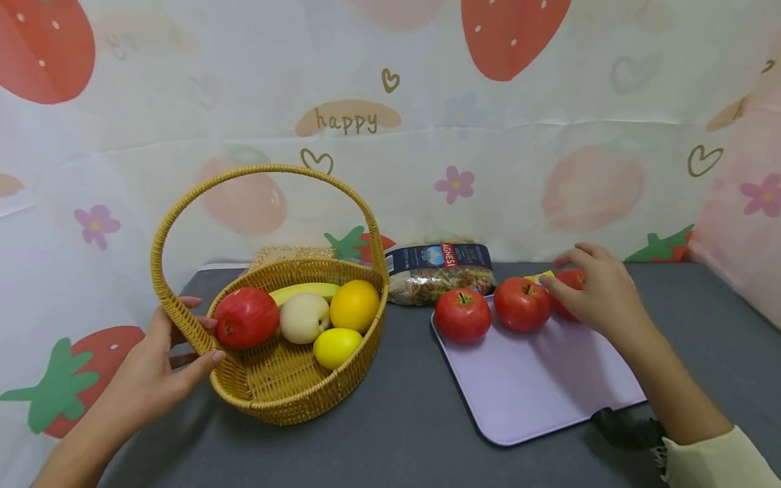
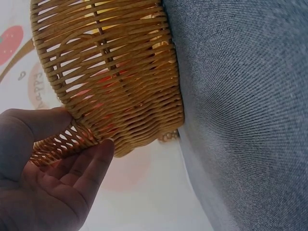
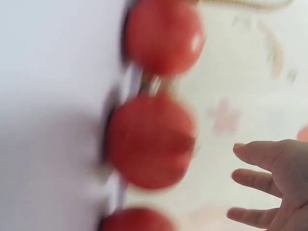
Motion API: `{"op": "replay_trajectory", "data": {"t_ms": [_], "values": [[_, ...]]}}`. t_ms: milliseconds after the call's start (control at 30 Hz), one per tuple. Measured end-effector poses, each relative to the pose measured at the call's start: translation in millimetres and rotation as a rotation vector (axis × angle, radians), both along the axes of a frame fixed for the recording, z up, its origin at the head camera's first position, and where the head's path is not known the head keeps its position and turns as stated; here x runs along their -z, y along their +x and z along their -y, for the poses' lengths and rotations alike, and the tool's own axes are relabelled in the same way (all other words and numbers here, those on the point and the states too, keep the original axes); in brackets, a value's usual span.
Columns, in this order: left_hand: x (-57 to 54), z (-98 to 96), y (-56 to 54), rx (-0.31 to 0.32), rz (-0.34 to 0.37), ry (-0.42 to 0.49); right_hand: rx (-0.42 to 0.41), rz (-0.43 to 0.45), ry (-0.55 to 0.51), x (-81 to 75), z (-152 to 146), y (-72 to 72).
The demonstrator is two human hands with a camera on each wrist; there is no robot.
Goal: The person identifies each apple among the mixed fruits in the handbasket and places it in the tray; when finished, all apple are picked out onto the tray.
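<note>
Fruit (image 1: 522,305), three red pieces, lines the far side of one lavender tray (image 1: 531,390); by the rightmost, the right hand (image 1: 601,291) is spread, holding nothing, and a rounded grip from above should spare its neighbour a nudge. The left hand (image 1: 155,373) pinches one basket (image 1: 293,413) near its handle (image 1: 268,168), sensibly steadying it; inside lie one red round (image 1: 247,317), one pear (image 1: 305,318), one orange (image 1: 354,306), one lemon (image 1: 337,348), one long yellow-green piece (image 1: 311,292).

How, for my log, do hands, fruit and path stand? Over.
Left hand gripping yellow woven oval basket. Right hand open, empty, near rightmost of three round red fruits on pale purple rectangular tray. No obstruction visible between them.
</note>
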State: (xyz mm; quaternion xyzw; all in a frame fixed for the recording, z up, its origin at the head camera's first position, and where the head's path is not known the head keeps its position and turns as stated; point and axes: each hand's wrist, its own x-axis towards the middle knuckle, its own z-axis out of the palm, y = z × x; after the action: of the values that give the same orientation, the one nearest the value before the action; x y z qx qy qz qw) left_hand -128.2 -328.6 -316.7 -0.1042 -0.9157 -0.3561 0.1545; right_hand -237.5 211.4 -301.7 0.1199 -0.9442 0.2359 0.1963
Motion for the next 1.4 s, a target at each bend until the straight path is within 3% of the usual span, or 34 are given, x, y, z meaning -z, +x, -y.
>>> {"op": "replay_trajectory", "data": {"t_ms": [133,267,533,600,733,800,900,967,1100,1200,1300,1400], "values": [[0.0,-0.5,0.8,-0.003,0.001,-0.005,-0.132,0.005,0.005,-9.8,38.4,15.2],[-0.4,-0.3,1.1,-0.004,0.003,-0.006,-0.309,-0.029,0.005,-8.6,83.3,24.1],[-3.6,-0.8,-0.6,-0.005,0.01,-0.002,-0.645,-0.052,-0.036,-2.9,199.2,29.2],[-3.0,-0.4,-1.3,-0.004,-0.002,-0.002,-0.667,-0.095,0.011,-0.4,232.0,26.2],[-0.2,0.6,-0.7,0.006,-0.029,-0.003,-0.577,-0.16,0.208,8.1,294.2,21.6],[1.0,0.7,0.0,0.013,-0.038,-0.004,-0.534,-0.109,0.276,11.8,320.6,18.9],[0.1,0.3,-0.3,0.024,-0.038,-0.004,-0.525,0.022,0.297,15.0,349.4,10.1],[-0.8,0.4,-0.4,0.029,-0.031,0.002,-0.546,0.087,0.276,16.1,360.2,1.8],[-2.4,2.1,-0.6,0.024,-0.027,0.006,-0.647,0.122,0.219,15.1,364.2,-10.1],[-1.0,2.7,0.4,0.017,-0.03,0.007,-0.754,0.008,0.239,14.2,358.7,-7.8],[1.2,2.1,1.0,0.021,-0.029,0.013,-0.798,-0.296,0.332,14.1,350.3,-2.1],[1.6,1.6,0.7,0.028,-0.023,0.021,-0.734,-0.547,0.345,11.6,336.0,-0.5]]}}
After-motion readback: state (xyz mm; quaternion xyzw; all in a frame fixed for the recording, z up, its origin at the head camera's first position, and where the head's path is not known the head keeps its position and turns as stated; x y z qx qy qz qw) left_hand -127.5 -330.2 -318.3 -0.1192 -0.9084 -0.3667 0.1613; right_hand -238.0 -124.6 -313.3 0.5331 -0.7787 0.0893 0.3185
